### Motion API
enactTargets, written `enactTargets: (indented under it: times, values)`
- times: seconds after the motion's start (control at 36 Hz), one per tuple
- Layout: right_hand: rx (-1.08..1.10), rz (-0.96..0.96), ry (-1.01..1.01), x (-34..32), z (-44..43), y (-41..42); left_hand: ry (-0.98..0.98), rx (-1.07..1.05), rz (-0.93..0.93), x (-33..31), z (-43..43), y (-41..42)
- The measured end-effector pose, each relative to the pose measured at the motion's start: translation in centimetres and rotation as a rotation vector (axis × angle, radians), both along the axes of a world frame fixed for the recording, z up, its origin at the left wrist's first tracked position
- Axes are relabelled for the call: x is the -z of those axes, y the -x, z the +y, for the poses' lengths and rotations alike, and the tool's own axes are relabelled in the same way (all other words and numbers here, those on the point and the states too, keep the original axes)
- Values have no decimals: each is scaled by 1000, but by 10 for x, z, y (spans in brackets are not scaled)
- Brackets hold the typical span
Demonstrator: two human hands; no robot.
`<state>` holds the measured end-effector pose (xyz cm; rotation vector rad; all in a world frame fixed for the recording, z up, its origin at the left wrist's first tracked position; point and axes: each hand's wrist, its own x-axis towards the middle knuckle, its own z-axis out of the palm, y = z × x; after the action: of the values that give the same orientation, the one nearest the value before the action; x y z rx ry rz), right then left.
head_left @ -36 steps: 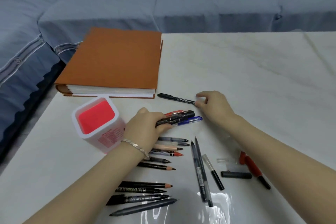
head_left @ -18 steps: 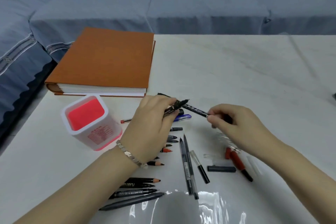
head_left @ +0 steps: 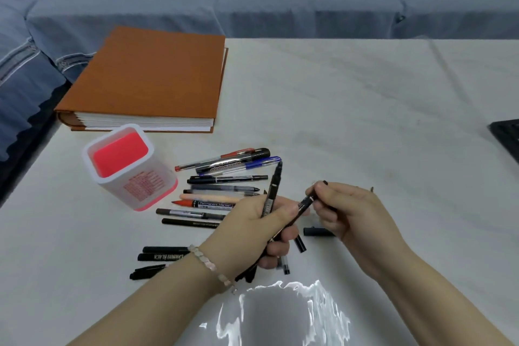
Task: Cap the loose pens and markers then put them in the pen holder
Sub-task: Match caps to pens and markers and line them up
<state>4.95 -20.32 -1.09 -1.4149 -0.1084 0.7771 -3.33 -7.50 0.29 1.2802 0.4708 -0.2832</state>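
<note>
soft, even light from overhead, cool and a little dim — shadows on the table (head_left: 365, 107) are faint and blurry-edged. hard white glare breaks across the clear plastic sheet (head_left: 280, 312) at the near edge. the wide lens stretches the frame's corners. detail is soft all over: print on the black pen (head_left: 273, 185) in the left hand (head_left: 252, 227) smears, the slim pen (head_left: 304, 203) pinched by the right hand (head_left: 356, 219) likewise.

L hand (head_left: 252, 222) grips slim black printed pen (head_left: 273, 191), tilted up, tip just beside blue-capped clear pen (head_left: 261, 163). R hand (head_left: 348, 213) pinches top end of 2nd black pen w/ white band (head_left: 304, 203); lower part runs through L fingers. White square pen holder w/ pink-red inside (head_left: 134, 185) stands left on pale marble table (head_left: 365, 107).
</note>
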Motion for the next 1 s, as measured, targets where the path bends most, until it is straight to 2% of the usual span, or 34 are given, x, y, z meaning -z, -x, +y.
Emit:
enactTargets:
  times: [0.17, 0.28, 0.33, 0.39, 0.47, 0.5, 0.56, 0.64, 0.75, 0.92, 1.0]
  values:
    - [23, 50, -128, 4, 9, 3, 244, 11, 73, 0, 8, 0]
    - [50, 90, -199, 4, 16, 2, 216, -2, 81, -4, 10, -4]
    - [58, 102, -189, 7, 20, 3, 172, -17, 87, -5, 12, -6]
    - [119, 165, -178, 12, 25, 0, 32, -38, 84, -4, 13, -7]
    - [367, 366, -226, 23, 21, -22, -159, -37, 72, -2, 12, 2]
    - [431, 372, -210, 25, 16, -31, -197, -39, 71, -1, 12, 7]
    - [409, 259, -81, 24, 11, -40, -269, -69, 68, 3, 18, 14]
    - [162, 38, 82, 11, 17, -31, -418, -166, 38, 15, 27, 16]
    - [100, -82, 77, -10, 23, -17, -589, -129, 0, 26, 24, 16]
    - [94, -211, 107, -13, 25, -3, -452, -117, 77, 25, 13, 19]
    - [80, -226, 94, -13, 26, 0, -632, -40, -60, 20, 10, 22]
